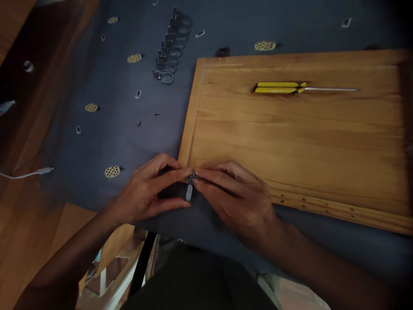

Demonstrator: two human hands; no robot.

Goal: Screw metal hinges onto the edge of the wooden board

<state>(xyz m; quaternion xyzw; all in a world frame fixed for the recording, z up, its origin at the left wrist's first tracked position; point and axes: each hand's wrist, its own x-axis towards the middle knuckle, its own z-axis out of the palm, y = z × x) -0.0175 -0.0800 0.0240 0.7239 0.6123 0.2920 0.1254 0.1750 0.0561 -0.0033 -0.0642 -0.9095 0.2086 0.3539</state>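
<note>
Clerk: Entry one, and its place?

Checker: Small metal fitting with a pale strip (189, 193), one; just below the centre of the frame, by the lower-left corner of the wooden panel (290, 142)

Clerk: How is it gripped?

Checker: Right hand (243, 193): fingers and thumb pinching the fitting from its right. Left hand (145, 189): forefinger at its upper end, thumb spread away, at the strip's lower end; whether that thumb presses on it, the checker cannot tell

Clerk: Remaining stock?

Checker: Screwdriver (279, 88), one, yellow and black handle; flat on the panel, upper right, shaft pointing right. Looped clips (169, 47), one slanting row; upper centre, on the blue patterned worktop (122, 137). Screws (157, 113), two, loose; below the clips, left of the panel. White cable (44, 171), one; left edge, plug pointing right
</note>
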